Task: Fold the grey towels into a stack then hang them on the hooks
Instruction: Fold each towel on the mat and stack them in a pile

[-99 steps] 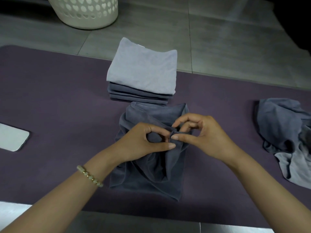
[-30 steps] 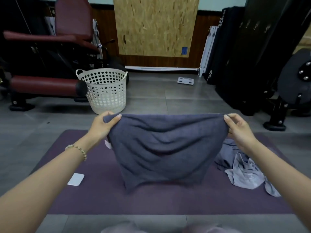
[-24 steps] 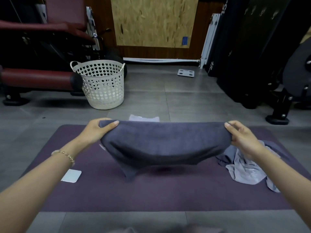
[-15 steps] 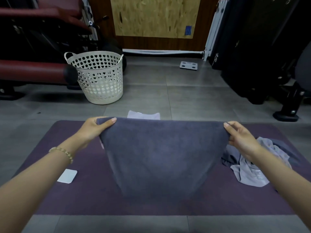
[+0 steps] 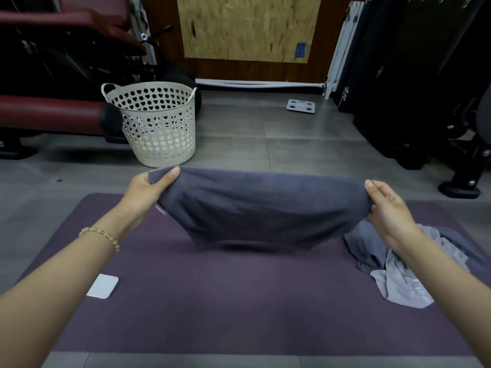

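Folding is under way, I'd say: the left grip (image 5: 144,189) and the right grip (image 5: 385,208) each pinch a top corner of one dark grey towel (image 5: 260,208), stretched in the air above the purple mat (image 5: 212,301); next it wants laying flat and doubling over; by the right arm lies one crumpled heap (image 5: 398,274), two cloths at least, unfolded; one white basket (image 5: 156,123) stands beyond.

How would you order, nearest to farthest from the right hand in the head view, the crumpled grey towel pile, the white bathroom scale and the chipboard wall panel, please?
From the right hand gripping the dark grey towel:
1. the crumpled grey towel pile, below it on the purple mat.
2. the white bathroom scale, on the floor beyond.
3. the chipboard wall panel, at the back.
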A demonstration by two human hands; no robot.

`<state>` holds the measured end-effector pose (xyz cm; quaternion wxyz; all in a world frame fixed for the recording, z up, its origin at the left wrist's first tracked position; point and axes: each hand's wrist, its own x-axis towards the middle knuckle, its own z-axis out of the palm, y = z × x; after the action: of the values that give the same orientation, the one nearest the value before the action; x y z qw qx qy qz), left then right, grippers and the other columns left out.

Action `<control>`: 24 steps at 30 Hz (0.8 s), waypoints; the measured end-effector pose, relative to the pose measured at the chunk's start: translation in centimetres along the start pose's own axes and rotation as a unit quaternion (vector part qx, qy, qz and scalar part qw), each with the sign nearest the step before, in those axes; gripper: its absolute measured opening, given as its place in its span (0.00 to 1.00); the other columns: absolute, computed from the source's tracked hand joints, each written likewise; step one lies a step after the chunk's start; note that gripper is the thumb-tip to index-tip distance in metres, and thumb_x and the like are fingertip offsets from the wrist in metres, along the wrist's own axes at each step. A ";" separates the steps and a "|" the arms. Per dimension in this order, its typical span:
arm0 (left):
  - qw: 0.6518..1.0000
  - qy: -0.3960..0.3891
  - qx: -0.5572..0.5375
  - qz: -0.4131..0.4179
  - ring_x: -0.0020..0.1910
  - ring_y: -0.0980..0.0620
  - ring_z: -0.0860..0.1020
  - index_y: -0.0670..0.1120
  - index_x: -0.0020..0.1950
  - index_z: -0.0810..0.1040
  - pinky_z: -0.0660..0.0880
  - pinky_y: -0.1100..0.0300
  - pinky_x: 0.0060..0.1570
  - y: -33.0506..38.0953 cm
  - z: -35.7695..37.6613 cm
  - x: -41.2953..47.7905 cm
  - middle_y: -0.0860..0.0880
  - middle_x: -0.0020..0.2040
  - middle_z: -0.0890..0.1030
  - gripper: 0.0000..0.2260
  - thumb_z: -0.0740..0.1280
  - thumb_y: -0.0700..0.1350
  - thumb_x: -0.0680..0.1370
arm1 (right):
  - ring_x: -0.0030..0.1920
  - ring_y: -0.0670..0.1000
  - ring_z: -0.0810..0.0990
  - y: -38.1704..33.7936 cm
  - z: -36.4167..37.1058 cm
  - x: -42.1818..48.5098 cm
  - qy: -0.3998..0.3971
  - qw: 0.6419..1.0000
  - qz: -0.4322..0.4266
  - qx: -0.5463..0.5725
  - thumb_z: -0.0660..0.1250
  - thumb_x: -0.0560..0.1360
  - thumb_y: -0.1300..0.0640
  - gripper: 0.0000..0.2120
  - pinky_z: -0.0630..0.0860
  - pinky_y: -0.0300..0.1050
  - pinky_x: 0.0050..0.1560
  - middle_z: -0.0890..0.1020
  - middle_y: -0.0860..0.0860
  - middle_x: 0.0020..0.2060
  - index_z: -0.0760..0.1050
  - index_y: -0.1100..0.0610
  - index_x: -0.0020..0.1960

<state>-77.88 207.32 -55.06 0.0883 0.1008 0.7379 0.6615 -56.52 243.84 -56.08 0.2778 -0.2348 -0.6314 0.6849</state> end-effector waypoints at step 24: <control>0.925 -0.121 0.244 -0.265 0.52 0.44 0.81 0.44 0.55 0.82 0.76 0.65 0.44 -32.3 2.8 -0.4 0.48 0.49 0.82 0.11 0.72 0.44 0.74 | 0.37 0.48 0.74 31.5 -3.1 -1.4 0.008 0.918 0.246 -0.312 0.65 0.77 0.66 0.07 0.70 0.29 0.35 0.76 0.54 0.35 0.72 0.62 0.39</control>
<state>-77.82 206.48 -87.52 0.3220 -0.0009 0.8598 0.3963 -56.09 243.67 -87.77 0.0186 -0.4625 -0.7332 0.4981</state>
